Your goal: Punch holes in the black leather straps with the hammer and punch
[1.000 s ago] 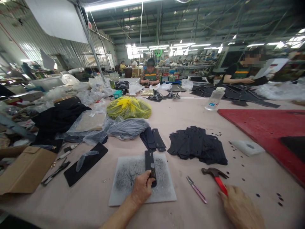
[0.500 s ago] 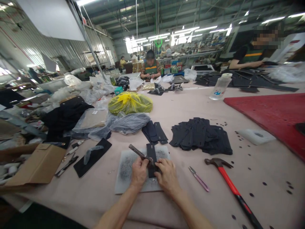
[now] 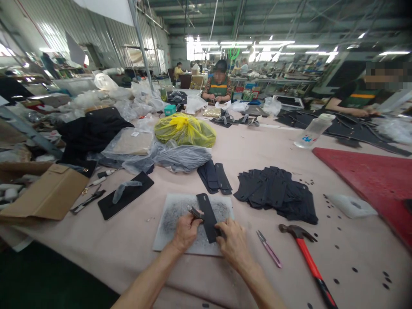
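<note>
On a pale board (image 3: 162, 240) lies a dark strip (image 3: 207, 218) with a small slot near its far end; it slants, far end leaning left. My left hand (image 3: 186, 234) is closed around a metal punch-like tool (image 3: 195, 213), held tilted over the strip's left edge. Its working tip is hard to make out. At the strip's lower right edge, my right hand (image 3: 234, 240) has its fingers bent and pinched against the strip. A dark bit shows beneath those fingers, partly hidden.
Right of the board are a heap of dark pieces (image 3: 277, 193), thread snips (image 3: 269, 249) and a red-handled claw hammer (image 3: 307, 253). Several dark strips (image 3: 214, 177) lie behind it. A cardboard box (image 3: 48, 189) stands left. A water bottle (image 3: 315, 131) and red board (image 3: 363, 171) sit farther right.
The view has turned slightly left to right. The strip now slants more, and the tool in my left hand has swung away from lying across it, pointing more toward me.
</note>
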Available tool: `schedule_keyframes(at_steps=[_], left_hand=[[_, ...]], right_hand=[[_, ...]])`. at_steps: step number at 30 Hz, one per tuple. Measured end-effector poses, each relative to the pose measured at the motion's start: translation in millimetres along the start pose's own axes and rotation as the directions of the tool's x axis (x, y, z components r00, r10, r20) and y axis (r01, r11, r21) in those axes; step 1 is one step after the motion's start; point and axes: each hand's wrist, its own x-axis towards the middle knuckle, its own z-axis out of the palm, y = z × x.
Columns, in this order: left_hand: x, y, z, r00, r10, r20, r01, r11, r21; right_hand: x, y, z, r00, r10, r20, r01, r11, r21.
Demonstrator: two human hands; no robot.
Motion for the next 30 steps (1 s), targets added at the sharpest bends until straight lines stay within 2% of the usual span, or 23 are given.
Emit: schedule_keyframes(at_steps=[3,8,12,19,23,26,30], left_hand=[[2.7,-0.7,1.4,0.999,0.018,0.028,-0.019,0.999,0.028],[7.7,-3.5,2.0,0.999,-0.038,0.024,0.036,0.998,0.061],[8.2,-6.0,3.3,1.0,-0.012,0.025,0.01,0.995,0.103],[6.7,-6.4,5.2,0.999,0.045,-0.011,-0.042,0.981,0.19],[6.7,-5.2,5.0,1.0,0.027,-0.001,-0.027,0.979,0.201],[6.8,-4.7,4.9,1.0,0.021,0.005,-0.022,0.98,0.197],[6.7,-5.8,5.8,1.0,0.021,0.002,-0.021,0.981,0.195]], right_hand=[[-3.0,1.8,3.0,1.0,-0.004,0.026,0.004,1.0,-0.005],[-1.0,4.3,8.8,1.0,-0.004,0.029,0.003,1.0,0.014],[0.7,3.3,10.0,1.0,-0.021,0.015,0.021,0.999,0.039],[-21.8,14.6,13.3,0.985,-0.172,0.011,0.169,0.973,0.156],[-36.9,27.8,13.9,0.991,-0.105,-0.079,0.118,0.977,0.175],[-33.2,24.4,11.7,0.994,-0.081,-0.079,0.089,0.99,0.108],[-15.8,5.4,11.3,0.998,-0.053,-0.031,0.052,0.999,-0.014]])
